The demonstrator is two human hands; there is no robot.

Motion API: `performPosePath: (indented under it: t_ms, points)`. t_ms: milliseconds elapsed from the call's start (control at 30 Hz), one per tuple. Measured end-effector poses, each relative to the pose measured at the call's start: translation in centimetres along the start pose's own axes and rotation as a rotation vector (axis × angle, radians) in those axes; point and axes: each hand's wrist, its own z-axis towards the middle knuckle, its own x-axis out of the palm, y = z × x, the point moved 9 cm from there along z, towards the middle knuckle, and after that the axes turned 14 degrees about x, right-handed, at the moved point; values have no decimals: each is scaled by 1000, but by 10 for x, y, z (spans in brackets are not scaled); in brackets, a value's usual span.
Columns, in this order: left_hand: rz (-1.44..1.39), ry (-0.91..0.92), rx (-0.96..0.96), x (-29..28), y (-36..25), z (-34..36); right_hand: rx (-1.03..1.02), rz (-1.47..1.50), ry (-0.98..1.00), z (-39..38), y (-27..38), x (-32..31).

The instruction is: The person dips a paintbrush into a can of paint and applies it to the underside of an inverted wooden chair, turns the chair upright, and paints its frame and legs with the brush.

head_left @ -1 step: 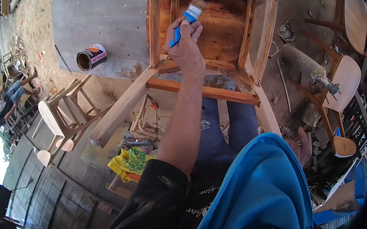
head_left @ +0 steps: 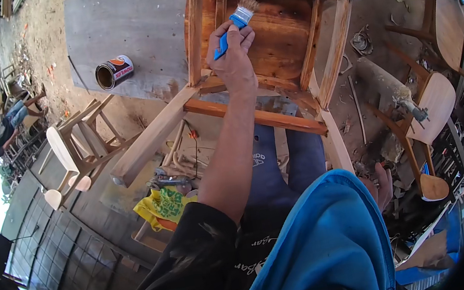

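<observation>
My left hand is closed around the blue handle of a paintbrush, thumb on top. The brush's light bristles point away from me, over the reddish-brown underside of a chair seat. The wooden chair frame lies tipped before me, its pale legs toward me; a crossbar is stained orange-brown. Low at the right, beside a chair leg, my right hand is partly hidden by blue cloth. Its visible fingers look extended and apart, with no held thing showing.
An open paint can rests on a grey board to the left. Other unpainted chairs stand at the left and right. A yellow bag lies near my left elbow. A person is farther off at the left.
The brush and my left hand have shifted very slightly left, along with much of the view. My grip on the brush looks the same.
</observation>
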Motion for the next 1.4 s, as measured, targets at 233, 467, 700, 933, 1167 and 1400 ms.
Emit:
performPosePath:
  t_ms: [233,467,700,933,1167,1400]
  points:
    - [89,183,-40,4,2,-20,-24,0,55,2,2,3]
    - [-210,305,-298,49,54,-68,19,9,107,9,11,2]
    - [-474,-7,-507,84,137,-36,1,42,233,10,4,5]
    - [-513,28,-474,107,170,-31,163,72,436,19,3,6]
    - [-495,26,-435,104,152,-33,304,88,501,23,2,10]
    - [-405,-32,-432,90,162,-30,211,55,486,22,7,9]
